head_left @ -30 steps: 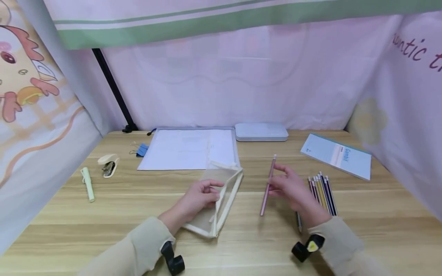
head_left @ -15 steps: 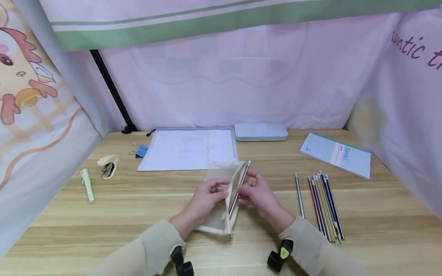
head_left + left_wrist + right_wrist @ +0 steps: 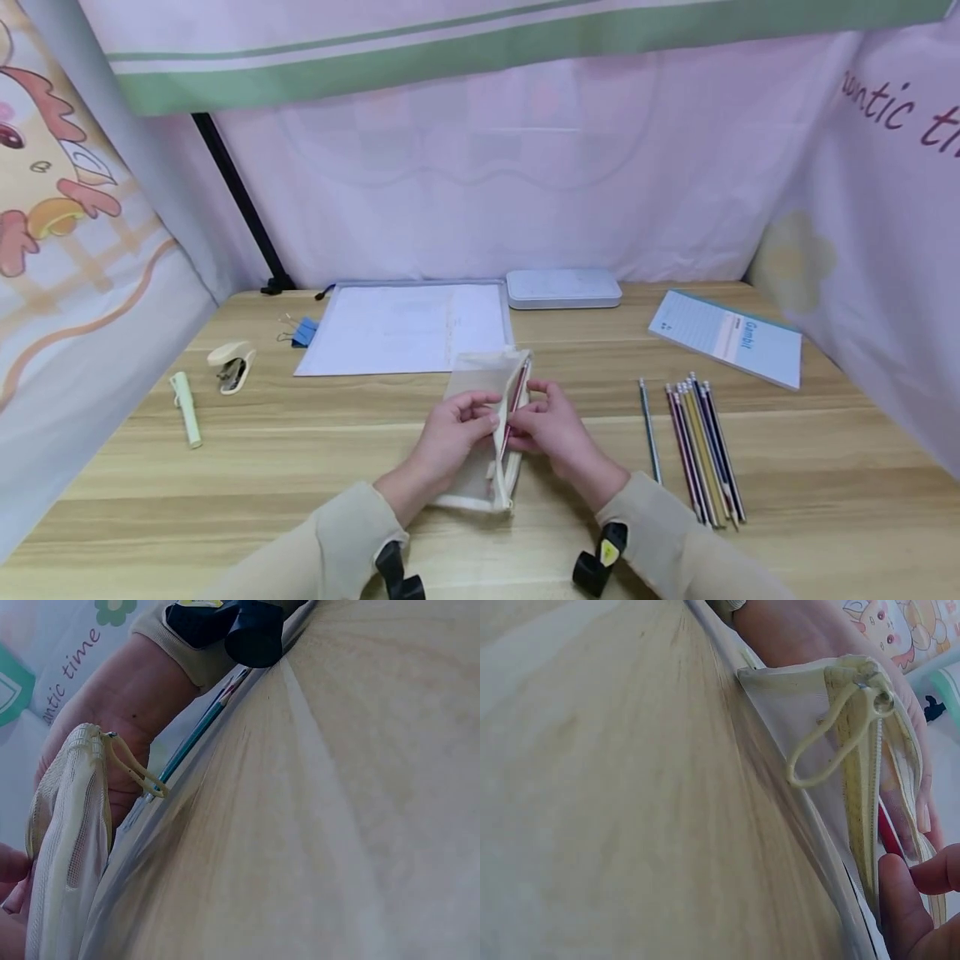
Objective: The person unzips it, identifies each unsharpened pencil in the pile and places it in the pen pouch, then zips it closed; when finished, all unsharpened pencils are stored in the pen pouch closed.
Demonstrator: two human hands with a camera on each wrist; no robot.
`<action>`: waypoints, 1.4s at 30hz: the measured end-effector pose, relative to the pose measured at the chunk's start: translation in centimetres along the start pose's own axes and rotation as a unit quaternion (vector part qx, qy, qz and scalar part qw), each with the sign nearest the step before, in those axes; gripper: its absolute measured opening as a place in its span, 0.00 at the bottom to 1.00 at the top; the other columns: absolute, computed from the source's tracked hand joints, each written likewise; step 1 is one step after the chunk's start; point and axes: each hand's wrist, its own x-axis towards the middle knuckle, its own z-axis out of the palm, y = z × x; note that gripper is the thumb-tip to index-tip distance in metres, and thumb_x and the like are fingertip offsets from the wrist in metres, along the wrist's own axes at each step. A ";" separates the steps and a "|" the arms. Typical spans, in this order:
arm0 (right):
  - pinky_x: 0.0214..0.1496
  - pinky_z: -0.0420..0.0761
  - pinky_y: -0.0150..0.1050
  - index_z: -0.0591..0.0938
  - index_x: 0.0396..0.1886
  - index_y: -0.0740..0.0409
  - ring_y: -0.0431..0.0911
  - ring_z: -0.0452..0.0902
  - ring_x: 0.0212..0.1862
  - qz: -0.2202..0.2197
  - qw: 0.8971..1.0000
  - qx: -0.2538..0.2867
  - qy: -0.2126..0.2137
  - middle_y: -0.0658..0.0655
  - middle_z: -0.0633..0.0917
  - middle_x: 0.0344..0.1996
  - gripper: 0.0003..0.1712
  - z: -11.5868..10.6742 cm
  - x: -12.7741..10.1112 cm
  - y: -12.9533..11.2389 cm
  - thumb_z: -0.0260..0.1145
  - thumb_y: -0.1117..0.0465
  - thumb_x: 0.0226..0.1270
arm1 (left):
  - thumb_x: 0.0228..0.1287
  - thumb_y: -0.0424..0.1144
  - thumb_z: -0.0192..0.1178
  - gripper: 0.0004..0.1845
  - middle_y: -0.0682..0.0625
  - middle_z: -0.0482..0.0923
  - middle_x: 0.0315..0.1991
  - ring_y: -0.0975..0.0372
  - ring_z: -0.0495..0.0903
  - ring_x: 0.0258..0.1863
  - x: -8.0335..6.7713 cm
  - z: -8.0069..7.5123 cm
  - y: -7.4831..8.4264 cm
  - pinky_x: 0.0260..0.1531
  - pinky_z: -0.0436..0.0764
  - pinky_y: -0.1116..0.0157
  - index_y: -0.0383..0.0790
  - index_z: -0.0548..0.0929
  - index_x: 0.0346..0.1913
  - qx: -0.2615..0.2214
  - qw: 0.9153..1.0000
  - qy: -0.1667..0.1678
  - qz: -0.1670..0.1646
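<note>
A cream mesh zip pouch (image 3: 474, 372) stands on edge on the table, its mouth parted. My left hand (image 3: 448, 435) pinches the near side of that mouth between thumb and fingers. A reddish-pink pencil (image 3: 519, 383) lies lengthwise in the opening, mostly below the zip edge. With thumb and fingertips, my right hand (image 3: 557, 427) holds the pencil at the mouth. In the right wrist view a red length of the pencil (image 3: 889, 829) shows between the zip edges, just ahead of the thumb. A cord loop (image 3: 802, 782) hangs from the zip slider.
To the right lie a teal pencil (image 3: 649, 429) and a row of several pencils (image 3: 705, 450), with a blue notepad (image 3: 726, 340) behind. At the back are a paper-filled folder (image 3: 405, 329) and a white case (image 3: 564, 289). A binder clip (image 3: 304, 332), stapler (image 3: 232, 365) and green pen (image 3: 186, 410) sit left.
My right hand has carried the pencil leftward from above the table to the pouch and lowered it into the mouth. My left hand has shifted slightly right with the pouch.
</note>
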 end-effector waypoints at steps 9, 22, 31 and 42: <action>0.33 0.83 0.36 0.58 0.63 0.68 0.43 0.79 0.27 0.009 1.000 -0.011 -0.009 0.62 0.78 0.33 0.35 -0.4 0.3 0.0 0.60 0.75 0.55 | 0.57 0.25 0.57 0.17 0.49 0.78 0.32 0.66 0.76 0.32 0.0 -0.1 0.1 0.36 0.80 0.71 0.27 0.77 0.51 -0.002 1.000 0.005 0.000; 0.39 0.82 0.34 0.56 0.65 0.71 0.39 0.78 0.33 -0.068 0.979 -0.193 0.016 0.59 0.79 0.35 0.32 -12.6 -2.2 -4.3 0.57 0.66 0.64 | 0.57 0.26 0.58 0.15 0.49 0.76 0.33 0.65 0.75 0.33 0.1 -0.9 0.7 0.36 0.81 0.68 0.29 0.79 0.49 0.018 0.999 0.040 0.008; 0.39 0.83 0.38 0.58 0.62 0.75 0.44 0.77 0.37 -0.007 0.930 -0.362 0.060 0.67 0.76 0.42 0.35 -22.1 -3.4 -3.0 0.57 0.55 0.67 | 0.57 0.25 0.56 0.14 0.48 0.77 0.31 0.67 0.75 0.30 0.1 -1.1 1.6 0.31 0.79 0.72 0.25 0.79 0.48 0.010 0.998 0.059 0.023; 0.35 0.82 0.38 0.62 0.57 0.79 0.43 0.77 0.33 0.066 0.931 -0.357 0.027 0.64 0.77 0.38 0.31 -25.4 -3.0 -1.6 0.61 0.63 0.62 | 0.59 0.26 0.56 0.14 0.51 0.77 0.30 0.67 0.73 0.28 -0.2 -1.4 2.4 0.27 0.76 0.74 0.25 0.78 0.48 0.020 0.996 0.080 0.038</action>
